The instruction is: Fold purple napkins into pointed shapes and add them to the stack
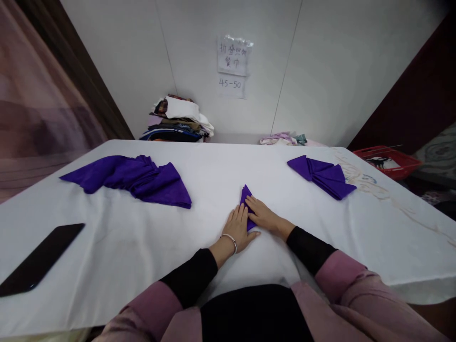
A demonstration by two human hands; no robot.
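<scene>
1. Purple cloth [244, 194], qty. 1: plain, folded to narrow wedge; far tip slightly jagged.
2. Pose: lying flat, tip twd. far side; mid. part hidden.
3. Loc.: approx. ctr. of wht. tablecloth [213, 164], partly under L hand [238, 229] & R hand [264, 216].

Worn on the head, the single camera looks forward and down from the near side of the white table [213, 166] (close enough that it spans the view), taking in the wall [320, 71] beyond the table
</scene>
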